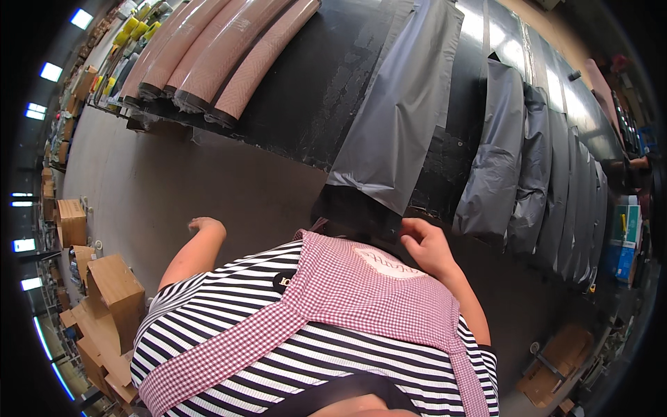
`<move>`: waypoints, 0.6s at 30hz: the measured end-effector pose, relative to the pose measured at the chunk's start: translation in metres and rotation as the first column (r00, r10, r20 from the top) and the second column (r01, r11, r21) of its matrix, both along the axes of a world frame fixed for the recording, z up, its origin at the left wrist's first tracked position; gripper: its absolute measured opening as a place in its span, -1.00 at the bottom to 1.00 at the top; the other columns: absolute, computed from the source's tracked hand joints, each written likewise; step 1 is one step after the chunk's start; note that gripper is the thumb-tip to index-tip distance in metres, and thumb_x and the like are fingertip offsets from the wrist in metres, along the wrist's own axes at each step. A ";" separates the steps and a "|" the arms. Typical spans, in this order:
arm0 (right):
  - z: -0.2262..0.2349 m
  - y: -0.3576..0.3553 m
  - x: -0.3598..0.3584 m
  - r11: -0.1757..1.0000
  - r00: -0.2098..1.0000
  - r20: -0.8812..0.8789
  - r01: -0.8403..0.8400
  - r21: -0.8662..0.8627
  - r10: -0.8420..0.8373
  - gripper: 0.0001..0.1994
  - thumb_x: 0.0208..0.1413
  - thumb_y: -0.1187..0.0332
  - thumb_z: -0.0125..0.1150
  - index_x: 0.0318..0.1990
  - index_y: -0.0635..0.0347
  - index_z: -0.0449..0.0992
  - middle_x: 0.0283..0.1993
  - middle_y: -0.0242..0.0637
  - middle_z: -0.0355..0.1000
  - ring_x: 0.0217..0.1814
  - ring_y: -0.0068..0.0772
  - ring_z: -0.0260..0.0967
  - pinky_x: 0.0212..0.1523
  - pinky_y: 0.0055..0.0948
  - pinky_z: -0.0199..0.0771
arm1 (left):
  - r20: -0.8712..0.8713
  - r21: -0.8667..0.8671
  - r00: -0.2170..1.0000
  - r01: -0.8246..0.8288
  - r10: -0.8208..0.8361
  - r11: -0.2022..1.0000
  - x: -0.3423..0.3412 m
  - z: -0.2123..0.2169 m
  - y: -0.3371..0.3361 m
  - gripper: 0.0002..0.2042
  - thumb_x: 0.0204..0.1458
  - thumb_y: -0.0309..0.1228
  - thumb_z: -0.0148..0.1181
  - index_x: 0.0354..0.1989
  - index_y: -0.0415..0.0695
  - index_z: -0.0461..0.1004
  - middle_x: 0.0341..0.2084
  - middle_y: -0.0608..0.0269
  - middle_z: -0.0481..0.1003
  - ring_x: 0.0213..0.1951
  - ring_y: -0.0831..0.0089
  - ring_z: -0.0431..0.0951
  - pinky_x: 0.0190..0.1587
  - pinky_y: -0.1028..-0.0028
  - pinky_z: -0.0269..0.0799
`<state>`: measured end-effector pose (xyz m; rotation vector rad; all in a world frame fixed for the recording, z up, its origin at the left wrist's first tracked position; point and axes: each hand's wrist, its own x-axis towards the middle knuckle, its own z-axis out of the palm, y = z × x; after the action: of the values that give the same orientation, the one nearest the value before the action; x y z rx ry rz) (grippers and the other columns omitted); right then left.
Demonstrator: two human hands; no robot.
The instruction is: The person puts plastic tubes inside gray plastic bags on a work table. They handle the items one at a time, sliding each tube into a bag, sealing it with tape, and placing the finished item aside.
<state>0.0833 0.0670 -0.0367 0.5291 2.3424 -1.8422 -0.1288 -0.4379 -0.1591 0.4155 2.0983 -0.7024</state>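
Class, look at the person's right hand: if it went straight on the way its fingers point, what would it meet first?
Probably the grey plastic mailer bag: the right hand already reaches its lower edge, though depth is unclear.

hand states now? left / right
Left hand: loosely curled, holding nothing, off the table.
Right hand: fingers pinching the lower edge of the grey bag.

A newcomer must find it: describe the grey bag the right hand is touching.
Start at the long black table. Beyond the pink rolls at its left end, grey mailer bags drape over the near edge. The right hand touches the flat grey bag; those to its right look crumpled and overlap.
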 end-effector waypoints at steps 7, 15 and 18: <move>0.004 0.043 -0.083 0.366 0.814 -0.354 0.189 0.911 0.461 -0.68 -0.07 0.53 0.22 -0.10 0.07 0.42 0.10 -0.21 0.29 0.17 -0.13 0.29 0.13 -0.20 0.31 | -0.799 0.596 0.600 0.800 0.044 -0.072 -0.056 0.120 0.207 -0.76 -0.13 -0.51 0.35 -0.24 -0.05 0.52 -0.18 0.29 0.51 -0.18 0.28 0.51 -0.07 0.29 0.41; 0.003 0.052 -0.138 0.177 0.680 -0.157 0.041 0.983 0.716 -0.93 -0.05 0.43 0.12 -0.37 0.13 0.44 0.28 -0.17 0.28 0.39 -0.15 0.15 0.40 -0.15 0.13 | -0.913 0.406 0.364 0.775 -0.183 -0.485 -0.126 0.085 0.326 -0.94 -0.10 -0.44 0.16 -0.43 -0.04 0.43 0.23 0.14 0.33 0.25 0.21 0.32 0.30 0.20 0.23; 0.018 0.053 -0.151 0.169 0.724 -0.021 -0.132 0.977 0.689 -0.93 -0.06 0.46 0.11 -0.37 0.18 0.43 0.38 -0.11 0.19 0.46 -0.10 0.07 0.45 -0.13 0.05 | -0.838 0.538 0.391 0.711 -0.380 -0.454 -0.142 0.087 0.331 -0.90 -0.05 -0.40 0.15 -0.34 -0.06 0.48 0.28 0.11 0.28 0.32 0.18 0.25 0.34 0.14 0.16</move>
<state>-0.0678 0.1204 -0.0190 -0.6752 3.2177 -0.0628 -0.2705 -0.1068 -0.0726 2.7342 2.0079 0.5621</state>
